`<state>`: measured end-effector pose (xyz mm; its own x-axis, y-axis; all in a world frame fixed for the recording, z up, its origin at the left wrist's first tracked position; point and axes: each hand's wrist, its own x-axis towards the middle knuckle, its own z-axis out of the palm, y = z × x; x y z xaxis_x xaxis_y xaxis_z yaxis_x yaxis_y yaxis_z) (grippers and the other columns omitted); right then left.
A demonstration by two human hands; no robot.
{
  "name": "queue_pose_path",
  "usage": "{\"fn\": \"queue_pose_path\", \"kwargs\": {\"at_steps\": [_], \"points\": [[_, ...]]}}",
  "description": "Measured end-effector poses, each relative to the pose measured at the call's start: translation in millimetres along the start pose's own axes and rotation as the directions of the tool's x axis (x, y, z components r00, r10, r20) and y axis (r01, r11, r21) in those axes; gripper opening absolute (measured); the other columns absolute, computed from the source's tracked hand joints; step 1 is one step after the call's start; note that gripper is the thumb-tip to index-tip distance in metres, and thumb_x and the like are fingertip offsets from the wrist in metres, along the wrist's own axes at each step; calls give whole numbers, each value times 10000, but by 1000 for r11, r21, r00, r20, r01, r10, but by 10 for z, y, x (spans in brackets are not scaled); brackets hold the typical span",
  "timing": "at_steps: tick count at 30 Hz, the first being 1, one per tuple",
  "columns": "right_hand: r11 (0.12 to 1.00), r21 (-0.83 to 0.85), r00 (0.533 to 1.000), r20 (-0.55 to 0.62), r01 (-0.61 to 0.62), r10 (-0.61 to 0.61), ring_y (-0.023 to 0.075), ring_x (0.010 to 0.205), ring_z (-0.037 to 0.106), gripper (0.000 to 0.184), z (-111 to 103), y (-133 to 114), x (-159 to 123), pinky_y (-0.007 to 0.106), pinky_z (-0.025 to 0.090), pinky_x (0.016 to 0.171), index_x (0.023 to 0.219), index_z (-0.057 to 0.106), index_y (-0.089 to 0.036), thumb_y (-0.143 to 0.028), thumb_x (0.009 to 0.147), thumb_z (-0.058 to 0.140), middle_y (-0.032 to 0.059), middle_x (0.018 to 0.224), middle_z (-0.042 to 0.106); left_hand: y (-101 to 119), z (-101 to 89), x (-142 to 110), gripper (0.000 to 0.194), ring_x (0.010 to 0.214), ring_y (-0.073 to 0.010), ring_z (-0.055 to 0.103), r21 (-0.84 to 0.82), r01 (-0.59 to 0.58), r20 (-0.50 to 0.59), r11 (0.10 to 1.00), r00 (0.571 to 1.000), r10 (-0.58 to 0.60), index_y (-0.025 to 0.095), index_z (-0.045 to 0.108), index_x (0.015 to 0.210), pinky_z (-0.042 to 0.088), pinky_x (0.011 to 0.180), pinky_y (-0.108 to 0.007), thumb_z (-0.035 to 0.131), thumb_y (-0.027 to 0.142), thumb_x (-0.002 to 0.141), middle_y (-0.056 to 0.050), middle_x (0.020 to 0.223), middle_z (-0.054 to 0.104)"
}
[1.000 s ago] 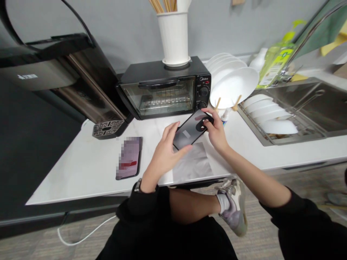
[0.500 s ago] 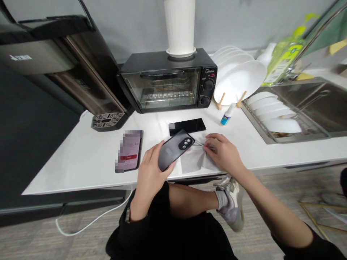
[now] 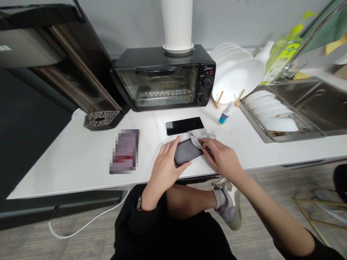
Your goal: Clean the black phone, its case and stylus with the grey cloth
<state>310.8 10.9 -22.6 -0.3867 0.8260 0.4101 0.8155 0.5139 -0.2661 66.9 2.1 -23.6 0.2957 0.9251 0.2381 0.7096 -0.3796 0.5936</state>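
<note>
My left hand [image 3: 167,162] grips the left end of a phone case [image 3: 187,151], thumb along the near edge and fingers on the far edge. The case has a smoky grey back and black rim, and lies tilted low over the counter. My right hand [image 3: 221,157] pinches a thin whitish cloth [image 3: 202,135] against the case's right end, hiding the camera cutouts there. Just beyond lies a black phone [image 3: 184,125], dark screen up. Left of my left hand is another phone [image 3: 125,151], its screen blurred out. A small spray bottle [image 3: 226,113] stands behind my right hand.
A toaster oven [image 3: 162,79] with a white pot [image 3: 177,27] on top stands at the back. A drinks machine [image 3: 100,120] is on the left. Right are racked white plates [image 3: 238,79], a sink [image 3: 309,108] with dishes and a soap bottle [image 3: 283,57].
The phone case has moved right and down, turning flatter. My right hand has lifted the cloth from the counter and brought it onto the case's right end. The view has shifted slightly.
</note>
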Motion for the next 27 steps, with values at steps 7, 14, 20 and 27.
{"fn": "queue_pose_path", "kwargs": {"at_steps": [7,14,20,27], "points": [[999,-53,1000,-8,2,-3,319,1368,632,476,153,-166,-27,606,458,1192,1404,625,-140,-458,1077,489,141,1439,678,-49,-85,-43,951,1389,-254,504,-58,3,39,998,999,0,334,257,1650,395,1212,-443,806,289,875,-48,1521,580],[955,220,955,177,198,-239,243,1391,616,560,262,-582,36,476,463,1219,1391,628,-146,-572,1064,471,119,1467,662,-102,-72,-53,1027,1336,-291,547,-28,38,72,999,997,-35,251,222,1674,454,1141,-445,817,250,836,-116,1469,595],[989,-30,982,123,147,-142,254,1268,707,425,-77,14,-160,525,497,1175,1377,646,-191,-456,1086,485,85,1389,720,-67,-73,-38,1011,1358,-267,516,-30,3,60,1000,998,-1,313,213,1664,392,1185,-444,824,337,860,-52,1515,596],[991,-131,999,-6,-39,39,380,1320,658,734,167,-276,-7,548,530,1136,1414,605,-39,-640,996,551,248,1423,660,-84,-79,-10,960,1387,-291,507,-46,-31,92,998,995,35,325,211,1661,381,1190,-492,773,323,882,-61,1544,579]]}}
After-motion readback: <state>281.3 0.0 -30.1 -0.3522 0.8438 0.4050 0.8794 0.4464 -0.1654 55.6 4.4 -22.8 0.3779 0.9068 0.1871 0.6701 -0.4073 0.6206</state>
